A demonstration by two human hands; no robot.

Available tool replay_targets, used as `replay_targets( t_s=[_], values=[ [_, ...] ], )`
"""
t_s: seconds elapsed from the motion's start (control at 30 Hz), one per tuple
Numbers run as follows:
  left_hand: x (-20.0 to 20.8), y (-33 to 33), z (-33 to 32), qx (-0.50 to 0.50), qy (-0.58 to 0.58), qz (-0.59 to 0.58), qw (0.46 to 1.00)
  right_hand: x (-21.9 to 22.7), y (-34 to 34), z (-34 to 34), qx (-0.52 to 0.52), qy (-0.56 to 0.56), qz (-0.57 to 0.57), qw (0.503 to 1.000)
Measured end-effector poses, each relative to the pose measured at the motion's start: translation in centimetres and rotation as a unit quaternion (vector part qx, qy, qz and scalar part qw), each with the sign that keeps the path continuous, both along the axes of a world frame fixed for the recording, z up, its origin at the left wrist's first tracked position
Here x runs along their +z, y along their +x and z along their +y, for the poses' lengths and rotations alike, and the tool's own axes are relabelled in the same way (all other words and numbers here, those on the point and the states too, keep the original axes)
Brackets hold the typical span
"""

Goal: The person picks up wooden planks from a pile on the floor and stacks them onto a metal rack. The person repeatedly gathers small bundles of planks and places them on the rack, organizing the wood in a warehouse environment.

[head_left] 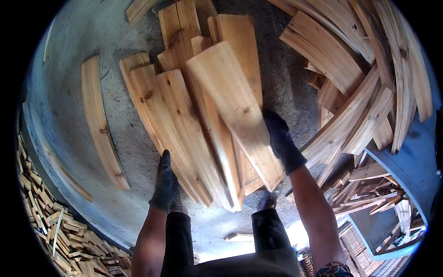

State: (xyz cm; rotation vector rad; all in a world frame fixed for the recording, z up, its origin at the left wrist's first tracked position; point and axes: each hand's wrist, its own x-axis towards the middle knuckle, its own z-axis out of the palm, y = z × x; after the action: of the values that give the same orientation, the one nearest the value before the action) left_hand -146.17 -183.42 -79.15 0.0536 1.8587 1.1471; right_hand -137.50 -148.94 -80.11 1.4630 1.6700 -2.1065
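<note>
A pale rectangular wooden board (235,111) is clasped at its near end by the dark-gloved right hand (281,141); its long axis runs up-left from the grip. Left gloved hand (164,182) is extended flat, empty, beside stacked boards (170,120).

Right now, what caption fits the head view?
Gloved right hand grips a plank over a plank pile; left hand hangs free.

Woodworking yard or sawmill shop, rough concrete floor (69,115), scattered sawn planks (99,122), heaped offcuts (50,226), stacked boards (332,60)

Planks (184,115) centre — lone board (99,122) left
</note>
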Motion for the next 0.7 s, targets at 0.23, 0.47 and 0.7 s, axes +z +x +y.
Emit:
replay_targets(
  t_s=[0.23, 0.47, 0.7],
  values=[
    [-1.5, -1.5, -1.5, 0.289, 0.070, -0.272, 0.915, 0.9, 1.3, -3.3, 0.154, 0.238, 0.051, 0.958],
    [0.4, -2.4, -1.2, 0.113, -0.026, -0.154, 0.981, -0.3, 2.4, -6.1, 0.130, 0.395, 0.062, 0.907],
    [-1.6, -2.1, -1.3, 0.309, 0.061, -0.315, 0.895, 1.2, 1.8, -6.4, 0.060, 0.142, 0.036, 0.987]
  ],
)
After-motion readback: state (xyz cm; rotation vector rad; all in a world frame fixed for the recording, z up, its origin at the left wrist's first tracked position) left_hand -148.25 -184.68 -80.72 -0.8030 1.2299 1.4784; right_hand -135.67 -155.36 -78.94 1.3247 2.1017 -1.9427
